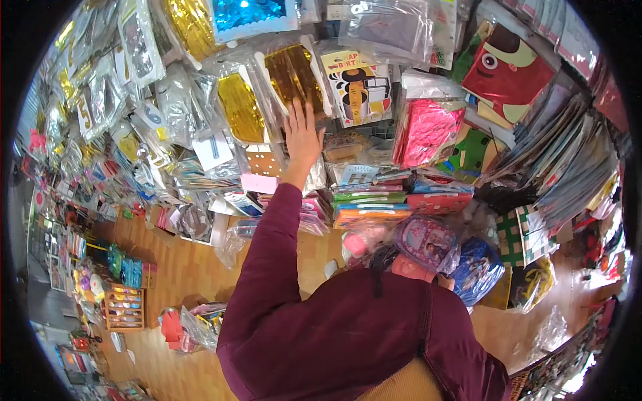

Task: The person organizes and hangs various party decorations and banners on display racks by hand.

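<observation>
My left hand [304, 140] reaches up to the hanging packets, its fingers apart and their tips lying against the lower part of a dark gold foil packet [291, 72]. Nothing is gripped in it. Left of the hand hangs a brighter gold foil packet [242, 110]. On the other side is a birthday packet with a yellow and black vehicle [359, 90]. Below the wrist are a brown packet with white dots [263, 162] and a pink card [259, 183]. My right sleeve runs down to the lower right, and my right hand is out of view.
Pink packets [431, 130] and a red packet with a cartoon eye [509, 70] hang at the right. Colourful stacked packs [371, 215] sit lower down, above a blue wrapped bag [476, 271]. A wooden crate [125, 309] and plastic bags [200, 324] stand on the floor.
</observation>
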### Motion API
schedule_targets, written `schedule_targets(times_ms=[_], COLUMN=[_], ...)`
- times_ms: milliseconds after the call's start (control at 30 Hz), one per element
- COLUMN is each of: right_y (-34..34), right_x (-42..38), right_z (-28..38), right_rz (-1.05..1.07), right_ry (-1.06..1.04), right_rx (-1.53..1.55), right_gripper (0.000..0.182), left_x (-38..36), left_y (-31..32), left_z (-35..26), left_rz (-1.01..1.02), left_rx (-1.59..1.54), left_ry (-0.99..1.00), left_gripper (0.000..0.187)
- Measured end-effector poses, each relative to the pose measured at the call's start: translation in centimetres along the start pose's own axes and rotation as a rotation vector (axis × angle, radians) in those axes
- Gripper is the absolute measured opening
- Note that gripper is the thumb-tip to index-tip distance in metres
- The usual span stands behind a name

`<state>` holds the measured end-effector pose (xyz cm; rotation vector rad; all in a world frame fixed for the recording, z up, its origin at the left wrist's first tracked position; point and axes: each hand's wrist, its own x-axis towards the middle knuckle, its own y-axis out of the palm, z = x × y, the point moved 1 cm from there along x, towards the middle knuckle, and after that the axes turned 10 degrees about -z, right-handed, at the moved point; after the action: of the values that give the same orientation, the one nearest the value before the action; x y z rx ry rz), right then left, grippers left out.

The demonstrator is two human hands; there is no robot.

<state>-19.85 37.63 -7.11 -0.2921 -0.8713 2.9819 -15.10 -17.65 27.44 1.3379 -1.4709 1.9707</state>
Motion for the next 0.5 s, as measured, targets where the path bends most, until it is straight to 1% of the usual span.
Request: schedule_targets(times_ms=[33,67,100,133,167,200,267,333,367,400,467,500], right_y=[-1.6,-2.0,-2.0,-1.8,-1.2,-0.6,-0.1,-0.8,-1.2,-1.3,-1.5,-2.4], right_x=[-2.2,-2.3,-2.2,-2.2,-1.6,-0.9,0.0,-1.1,-1.8,-2.0,-2.0,-2.9], right_z=[6.4,7.5,8.2,8.3,6.9,5.7,3.5,5.7,6.6,5.7,3.7,3.4], right_rz=[-0.08,-0.081,-0.073,-0.066,-0.045,-0.05,-0.091,-0.112,-0.132,-0.142,-0.196,-0.141], right_ry=[0.24,0.253,0.261,0.269,0.256,0.273,0.092,0.135,0.159,0.172,0.095,0.179], right_rx=[-0.161,-0.154,-0.146,-0.135,-0.06,-0.052,-0.222,-0.197,-0.164,-0.162,-0.224,-0.144], right_gripper=[0.04,0.04,0.041,0.041,0.043,0.043,0.042,0.041,0.041,0.041,0.039,0.035], left_x=[-1.3,-2.1,-2.3,-2.2,-1.8,0.1,5.8,9.4,10.6,11.3,10.6,10.1], left_y=[0.0,-0.2,-0.3,-0.4,-0.4,-0.5,-1.0,0.5,1.5,2.0,2.7,3.1], left_z=[-0.8,-1.8,-3.0,-4.4,-5.7,-6.9,-9.1,-9.5,-9.4,-9.4,-9.8,-9.9], left_rz=[0.068,0.135,0.134,0.139,0.146,0.058,-0.074,-0.088,-0.038,0.008,-0.022,-0.049], left_rx=[-0.012,-0.025,-0.029,-0.106,-0.184,-0.217,-0.256,-0.23,-0.156,-0.083,-0.058,-0.021], left_ry=[-0.013,-0.025,-0.009,0.03,0.071,0.103,0.141,0.174,0.196,0.22,0.213,0.196], left_gripper=[0.072,0.072,0.072,0.072,0.071,0.07,0.068,0.067,0.068,0.068,0.068,0.067])
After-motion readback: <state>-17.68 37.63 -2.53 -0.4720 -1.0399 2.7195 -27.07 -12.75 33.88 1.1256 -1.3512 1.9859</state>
